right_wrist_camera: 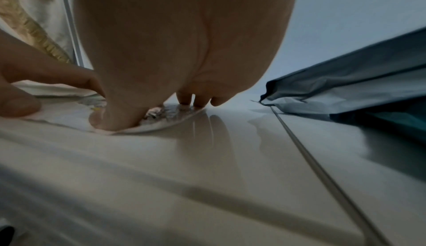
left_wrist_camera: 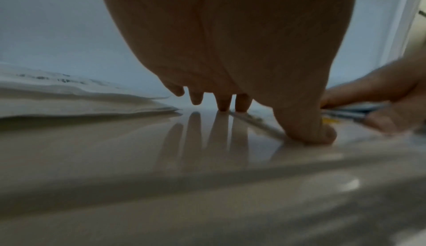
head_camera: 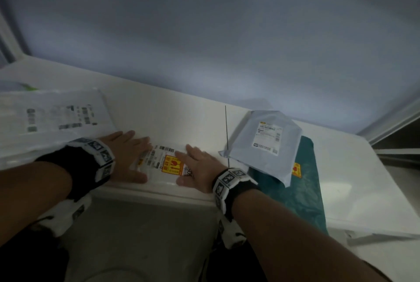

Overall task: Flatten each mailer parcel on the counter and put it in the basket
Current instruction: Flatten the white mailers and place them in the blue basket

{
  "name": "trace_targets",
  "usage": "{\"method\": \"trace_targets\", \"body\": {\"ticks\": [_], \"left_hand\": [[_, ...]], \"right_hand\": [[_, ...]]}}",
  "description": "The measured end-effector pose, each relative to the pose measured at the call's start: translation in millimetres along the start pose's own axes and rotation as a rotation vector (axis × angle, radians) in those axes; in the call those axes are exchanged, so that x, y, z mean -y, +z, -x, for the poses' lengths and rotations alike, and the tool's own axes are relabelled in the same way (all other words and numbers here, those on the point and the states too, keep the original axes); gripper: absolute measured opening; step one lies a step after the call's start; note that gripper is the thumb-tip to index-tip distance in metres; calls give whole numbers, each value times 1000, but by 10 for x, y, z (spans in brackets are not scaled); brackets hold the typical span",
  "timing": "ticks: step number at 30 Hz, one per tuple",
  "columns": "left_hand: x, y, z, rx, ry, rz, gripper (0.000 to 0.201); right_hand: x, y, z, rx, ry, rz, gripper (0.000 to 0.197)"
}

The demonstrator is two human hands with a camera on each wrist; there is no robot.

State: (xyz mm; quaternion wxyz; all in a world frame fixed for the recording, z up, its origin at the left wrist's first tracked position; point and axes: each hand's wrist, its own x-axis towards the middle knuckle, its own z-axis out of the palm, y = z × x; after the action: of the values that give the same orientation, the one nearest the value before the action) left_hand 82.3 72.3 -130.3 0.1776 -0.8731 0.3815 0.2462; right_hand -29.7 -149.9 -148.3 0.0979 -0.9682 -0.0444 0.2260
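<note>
A small white mailer [head_camera: 167,164] with a barcode label and an orange fragile sticker lies at the front edge of the white counter [head_camera: 181,118]. My left hand [head_camera: 127,156] presses flat on its left end, fingers straight. My right hand [head_camera: 197,168] presses flat on its right end. In the left wrist view my left hand [left_wrist_camera: 230,76] has its fingertips and thumb down on the counter and mailer edge. In the right wrist view my right hand [right_wrist_camera: 173,67] has its thumb on the mailer [right_wrist_camera: 69,115]. No basket is in view.
A large white mailer [head_camera: 52,118] lies at the left. A grey mailer [head_camera: 266,143] rests on a dark green mailer [head_camera: 302,190] at the right; another white mailer [head_camera: 363,202] lies further right. A wall backs the counter. A seam [head_camera: 227,136] crosses the counter.
</note>
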Motion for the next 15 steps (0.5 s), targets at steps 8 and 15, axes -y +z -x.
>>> {"method": "trace_targets", "body": {"ticks": [8, 15], "left_hand": [[-29, -142, -56, -144, -197, 436, 76], [-212, -318, -17, -71, -294, 724, 36]], "right_hand": [[61, -112, 20, -73, -17, -33, 83], [60, -83, -19, -128, -26, -55, 83]]}}
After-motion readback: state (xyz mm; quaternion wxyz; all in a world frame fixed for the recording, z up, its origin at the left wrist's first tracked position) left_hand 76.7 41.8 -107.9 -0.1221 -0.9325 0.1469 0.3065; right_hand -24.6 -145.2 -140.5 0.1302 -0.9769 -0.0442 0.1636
